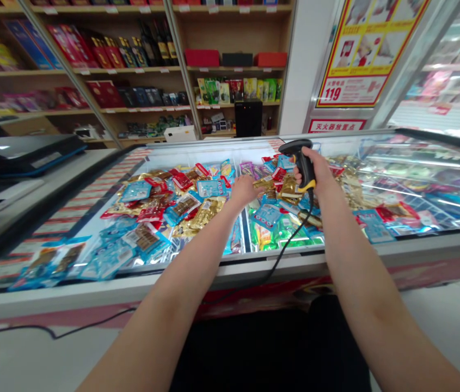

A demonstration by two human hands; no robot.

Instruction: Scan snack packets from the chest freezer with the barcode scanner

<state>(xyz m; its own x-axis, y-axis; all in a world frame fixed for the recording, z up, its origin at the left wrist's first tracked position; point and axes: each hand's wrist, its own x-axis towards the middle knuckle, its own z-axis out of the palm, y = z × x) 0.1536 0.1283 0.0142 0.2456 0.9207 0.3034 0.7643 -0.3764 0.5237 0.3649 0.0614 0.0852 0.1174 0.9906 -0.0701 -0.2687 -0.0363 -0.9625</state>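
Observation:
My right hand [317, 170] is wrapped round the grip of a black and yellow barcode scanner [306, 169], held upright above the packets. Its black cable [284, 247] hangs down over the front edge of the glass-topped chest. My left hand [246, 190] pinches the end of a small gold snack packet [263, 183] over the middle of the pile; its fingertips are partly hidden. Around it lie red, gold and blue snack packets [211, 188], with green packets [284, 231] just in front of the scanner.
The chest's white front edge [103, 294] runs across in front of me. More packets [140, 239] lie on the glass at left. A dark machine [29, 152] stands at far left. Stocked shelves [132, 65] and a poster [370, 49] are behind.

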